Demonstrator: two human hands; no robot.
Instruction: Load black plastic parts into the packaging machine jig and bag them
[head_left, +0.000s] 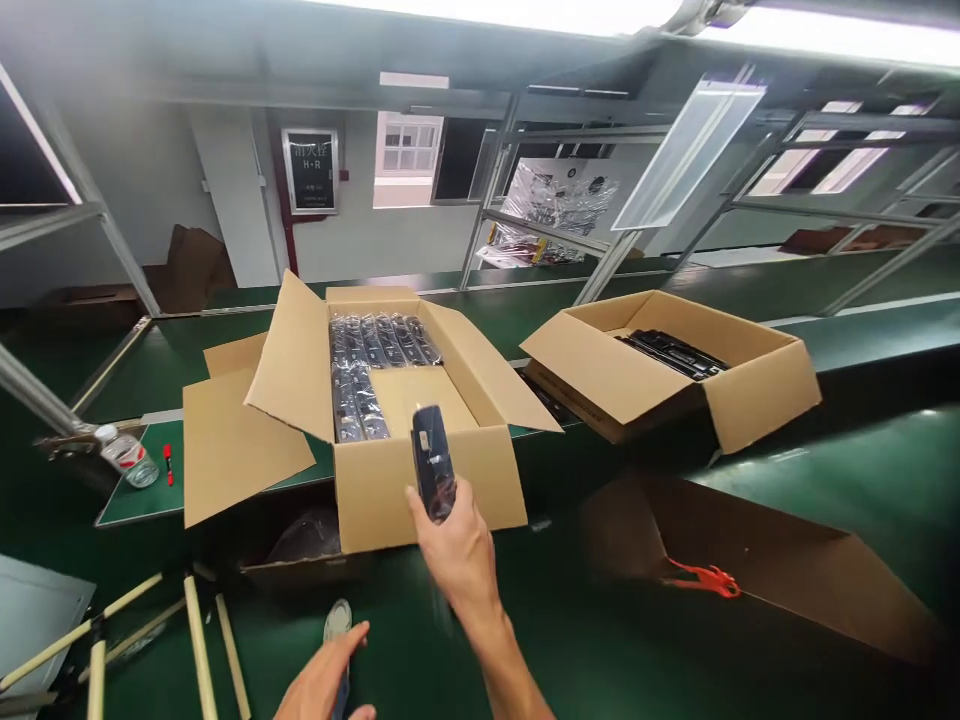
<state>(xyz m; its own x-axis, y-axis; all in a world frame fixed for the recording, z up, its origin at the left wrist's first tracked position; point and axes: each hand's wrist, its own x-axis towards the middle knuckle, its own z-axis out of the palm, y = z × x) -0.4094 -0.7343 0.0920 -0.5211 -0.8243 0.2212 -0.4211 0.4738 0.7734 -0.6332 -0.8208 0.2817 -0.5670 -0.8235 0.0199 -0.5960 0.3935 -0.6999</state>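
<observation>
My right hand (459, 545) grips a dark, elongated device in clear plastic wrap (433, 460), held upright before the front flap of an open cardboard box (431, 490). Inside that box, several similar plastic-wrapped devices (384, 340) stand in rows along the back and left. Bare cardboard (427, 395) shows beside them. Low in the view, my left hand (322, 675) is open with its fingers apart, partly cut off by the frame's bottom edge. Behind its fingertips appears a shoe-like pale shape (338, 620).
At right, another open carton (765, 390) holds black parts (671, 352). Loose cardboard (240, 440), a bottle (127, 455) and a red marker (169, 465) lie left. Lower right, a dark brown box (787, 540) has orange-red scissors (709, 578) at its edge. Metal posts (491, 190) stand behind.
</observation>
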